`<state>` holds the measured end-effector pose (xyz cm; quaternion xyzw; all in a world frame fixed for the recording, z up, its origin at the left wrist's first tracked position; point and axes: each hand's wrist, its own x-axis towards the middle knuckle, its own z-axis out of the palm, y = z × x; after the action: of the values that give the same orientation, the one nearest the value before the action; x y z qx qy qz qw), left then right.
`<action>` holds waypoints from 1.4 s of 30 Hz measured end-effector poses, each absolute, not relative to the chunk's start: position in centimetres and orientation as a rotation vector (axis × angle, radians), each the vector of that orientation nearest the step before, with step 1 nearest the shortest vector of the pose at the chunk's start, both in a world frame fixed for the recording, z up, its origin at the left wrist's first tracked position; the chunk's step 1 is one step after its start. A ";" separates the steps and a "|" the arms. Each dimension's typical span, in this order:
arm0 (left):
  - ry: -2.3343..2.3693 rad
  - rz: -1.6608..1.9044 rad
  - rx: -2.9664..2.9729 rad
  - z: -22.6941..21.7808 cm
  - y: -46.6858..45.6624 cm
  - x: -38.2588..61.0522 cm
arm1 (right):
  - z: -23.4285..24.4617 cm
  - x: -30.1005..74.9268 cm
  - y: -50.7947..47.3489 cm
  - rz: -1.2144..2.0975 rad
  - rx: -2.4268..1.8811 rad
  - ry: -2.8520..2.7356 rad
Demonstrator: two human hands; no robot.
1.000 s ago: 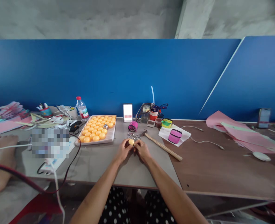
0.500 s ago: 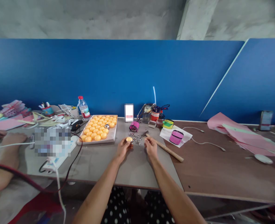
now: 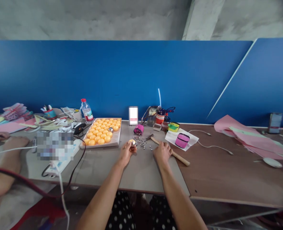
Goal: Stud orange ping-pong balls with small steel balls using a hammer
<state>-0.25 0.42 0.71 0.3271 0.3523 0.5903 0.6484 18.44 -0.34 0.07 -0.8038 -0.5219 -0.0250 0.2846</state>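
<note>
My left hand (image 3: 126, 150) is closed around a small orange ball (image 3: 132, 141), held just above the grey table. My right hand (image 3: 162, 151) rests on the wooden handle of a hammer (image 3: 177, 155), with its fingers curled over it. The hammer's metal head (image 3: 150, 136) lies just beyond the hand. Between the hands, several small metal beads (image 3: 141, 142) are scattered on the table. A tray (image 3: 114, 139) full of several orange balls sits to the left of my left hand.
A pink cup (image 3: 138, 129) lies on its side behind the beads. A pink pouch (image 3: 182, 140) on white paper, jars, a water bottle (image 3: 86, 111), a power strip (image 3: 62, 163) with cables and pink paper sheets (image 3: 249, 135) surround the area. Another person's arm (image 3: 4, 153) lies at the left.
My hands were together on the orange ball. The right hand let go, moved right and settled on the hammer handle. The left hand kept the ball.
</note>
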 end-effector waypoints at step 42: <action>0.781 1.337 0.704 0.6 0.5 -0.5 | 0.7 16.6 -0.4 0.163 -1.462 -1.755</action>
<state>-0.45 0.54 0.61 0.3110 0.3452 0.5908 0.6596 16.59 -0.44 0.70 -0.5814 -0.6980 0.0650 0.4130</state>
